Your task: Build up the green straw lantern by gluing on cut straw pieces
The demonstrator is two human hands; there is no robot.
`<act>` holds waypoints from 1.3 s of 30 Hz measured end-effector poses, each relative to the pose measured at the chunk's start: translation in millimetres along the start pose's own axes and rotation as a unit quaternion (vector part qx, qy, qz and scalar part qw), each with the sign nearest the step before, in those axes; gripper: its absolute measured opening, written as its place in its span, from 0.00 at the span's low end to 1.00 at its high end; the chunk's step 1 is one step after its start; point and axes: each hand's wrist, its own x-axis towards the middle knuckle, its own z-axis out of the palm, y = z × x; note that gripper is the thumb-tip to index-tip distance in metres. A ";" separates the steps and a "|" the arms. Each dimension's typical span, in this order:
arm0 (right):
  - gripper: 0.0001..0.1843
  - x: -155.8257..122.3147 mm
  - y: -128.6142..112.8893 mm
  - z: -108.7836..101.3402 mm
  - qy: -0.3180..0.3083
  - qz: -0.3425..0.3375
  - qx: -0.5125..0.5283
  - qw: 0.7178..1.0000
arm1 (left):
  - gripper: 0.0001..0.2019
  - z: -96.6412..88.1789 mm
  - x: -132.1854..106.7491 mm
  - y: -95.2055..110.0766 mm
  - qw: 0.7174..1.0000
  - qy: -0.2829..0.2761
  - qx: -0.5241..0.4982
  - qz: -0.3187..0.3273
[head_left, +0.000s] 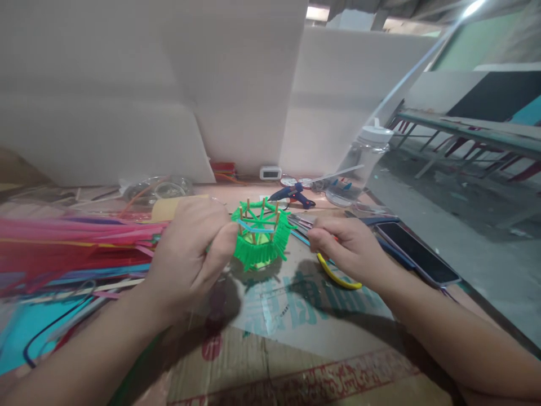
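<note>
A small green fringed paper model [261, 237] with thin wooden sticks and blue strips across its top stands on flattened cardboard [296, 349]. My left hand [190, 254] is curled and grips the model's left side. To the right of the model, my right hand [349, 248] is closed round a tool with a yellow handle [338, 276]. The tool's working end is hidden by my fingers.
A heap of pink, red and blue paper strips [71, 248] lies at the left. A blue glue gun [293, 195], a clear plastic bottle [363, 163] and round tins stand behind. A dark phone [416, 254] lies at the right. White boards wall the back.
</note>
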 end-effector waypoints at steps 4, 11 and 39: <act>0.07 1.7 6.6 9.8 0.027 0.046 0.009 0.999 | 0.04 3.2 1.8 -4.1 1.000 0.000 0.003 0.015; 0.08 0.9 10.9 28.6 0.043 0.088 0.018 0.995 | 0.05 9.9 2.8 -5.9 0.996 -0.004 0.074 0.058; 0.10 7.2 14.6 58.1 0.037 0.112 0.065 0.991 | 0.03 31.0 -5.6 -9.5 0.984 0.007 0.171 0.056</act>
